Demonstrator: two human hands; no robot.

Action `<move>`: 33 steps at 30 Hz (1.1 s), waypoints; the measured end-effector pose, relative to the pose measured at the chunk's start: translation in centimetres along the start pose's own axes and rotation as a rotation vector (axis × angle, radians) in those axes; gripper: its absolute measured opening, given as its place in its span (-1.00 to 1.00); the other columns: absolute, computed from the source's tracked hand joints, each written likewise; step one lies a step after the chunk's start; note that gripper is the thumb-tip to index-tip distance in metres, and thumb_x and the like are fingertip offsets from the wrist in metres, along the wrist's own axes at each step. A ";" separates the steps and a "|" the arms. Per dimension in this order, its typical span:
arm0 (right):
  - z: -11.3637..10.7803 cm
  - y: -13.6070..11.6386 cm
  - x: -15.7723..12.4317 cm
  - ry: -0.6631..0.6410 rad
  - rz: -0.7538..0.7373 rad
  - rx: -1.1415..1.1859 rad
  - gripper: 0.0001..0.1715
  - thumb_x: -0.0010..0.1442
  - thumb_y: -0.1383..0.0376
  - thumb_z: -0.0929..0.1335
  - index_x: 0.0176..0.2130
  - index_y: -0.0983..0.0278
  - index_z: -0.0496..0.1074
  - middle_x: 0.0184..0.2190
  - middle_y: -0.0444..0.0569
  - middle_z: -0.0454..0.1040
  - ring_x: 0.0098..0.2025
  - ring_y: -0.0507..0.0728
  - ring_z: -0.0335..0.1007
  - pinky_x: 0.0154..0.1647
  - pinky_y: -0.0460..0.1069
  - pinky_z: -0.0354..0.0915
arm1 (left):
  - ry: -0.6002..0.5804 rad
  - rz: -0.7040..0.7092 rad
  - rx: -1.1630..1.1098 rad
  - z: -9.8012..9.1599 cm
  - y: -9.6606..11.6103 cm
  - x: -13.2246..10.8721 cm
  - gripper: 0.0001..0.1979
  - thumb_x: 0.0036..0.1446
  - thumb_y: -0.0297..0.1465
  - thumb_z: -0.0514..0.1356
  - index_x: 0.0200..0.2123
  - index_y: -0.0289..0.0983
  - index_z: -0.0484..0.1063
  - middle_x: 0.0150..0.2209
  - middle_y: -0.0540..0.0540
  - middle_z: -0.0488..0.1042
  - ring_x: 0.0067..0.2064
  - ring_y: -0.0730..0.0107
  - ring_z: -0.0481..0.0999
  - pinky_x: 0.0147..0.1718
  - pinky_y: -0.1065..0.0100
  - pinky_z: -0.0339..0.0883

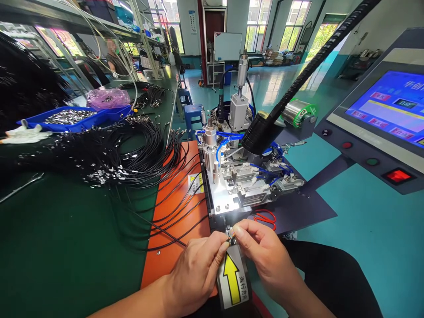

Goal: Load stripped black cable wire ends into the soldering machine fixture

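Both hands meet at the front end of a bench-top machine, just above a label with a yellow arrow. My left hand pinches the end of a black cable, thumb against forefinger. My right hand has its thumb and forefinger closed at the cable's tip, where a thin orange wire shows. The fingertips partly cover the tip, so its details are hard to make out. Several black cables run across the orange plate to the left.
Coiled black cables lie on the green bench, beside a blue tray of small metal parts. Red-handled scissors are right of the machine. A black lamp hangs over it; a control panel stands right. Another person is far left.
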State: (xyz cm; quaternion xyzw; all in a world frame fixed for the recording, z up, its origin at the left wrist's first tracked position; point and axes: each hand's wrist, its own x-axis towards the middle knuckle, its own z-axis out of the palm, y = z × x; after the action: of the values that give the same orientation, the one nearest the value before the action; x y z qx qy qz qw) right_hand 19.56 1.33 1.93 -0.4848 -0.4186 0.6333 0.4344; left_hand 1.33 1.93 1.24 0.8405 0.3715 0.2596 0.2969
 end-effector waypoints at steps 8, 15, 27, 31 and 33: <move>-0.7 -0.3 -0.7 0.150 -0.037 -0.147 -0.73 0.30 0.09 0.36 -0.26 0.24 0.48 -0.50 -0.20 0.33 -0.43 0.01 0.23 -0.43 -0.12 0.16 | 0.018 0.009 -0.029 0.5 -0.5 -0.1 -0.79 0.43 -0.39 -0.08 -0.20 -0.24 0.33 -0.41 0.02 0.40 -0.42 0.45 0.38 -0.39 0.40 0.17; -1.4 -0.4 -2.4 0.057 -0.110 -0.338 -0.79 0.28 0.16 0.38 -0.32 0.21 0.54 -0.33 -0.10 0.51 -0.27 0.10 0.44 -0.25 -0.07 0.31 | 0.026 -0.004 -0.020 0.9 -0.9 -0.5 -0.80 0.42 -0.38 -0.04 -0.21 -0.23 0.35 -0.39 0.00 0.43 -0.39 0.44 0.40 -0.36 0.39 0.19; -1.3 -0.7 -1.8 0.044 -0.130 -0.433 -0.81 0.29 0.19 0.37 -0.28 0.20 0.56 -0.29 -0.09 0.55 -0.23 0.12 0.47 -0.20 -0.03 0.33 | 0.041 0.023 -0.016 0.7 -0.4 -0.2 -0.78 0.41 -0.38 -0.02 -0.22 -0.26 0.40 -0.38 -0.03 0.47 -0.37 0.40 0.45 -0.34 0.37 0.22; -1.4 -0.7 -1.8 0.046 -0.125 -0.453 -0.81 0.29 0.20 0.37 -0.32 0.19 0.55 -0.31 -0.12 0.54 -0.25 0.10 0.47 -0.21 -0.04 0.33 | 0.030 0.022 -0.038 0.7 -0.3 -0.2 -0.77 0.41 -0.38 -0.02 -0.24 -0.27 0.40 -0.39 -0.03 0.47 -0.38 0.41 0.44 -0.35 0.38 0.23; -1.4 -0.8 -1.7 0.050 -0.127 -0.460 -0.81 0.29 0.20 0.37 -0.32 0.19 0.55 -0.32 -0.12 0.53 -0.25 0.10 0.47 -0.22 -0.05 0.32 | 0.031 0.022 -0.041 0.7 -0.3 -0.1 -0.77 0.41 -0.38 -0.02 -0.25 -0.27 0.40 -0.40 -0.04 0.46 -0.39 0.40 0.44 -0.36 0.38 0.22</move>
State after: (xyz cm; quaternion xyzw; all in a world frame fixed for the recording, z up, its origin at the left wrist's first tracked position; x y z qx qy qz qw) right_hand 21.33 0.07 2.86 -0.5593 -0.5707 0.4803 0.3616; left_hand 1.58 1.76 0.54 0.8342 0.3612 0.2834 0.3056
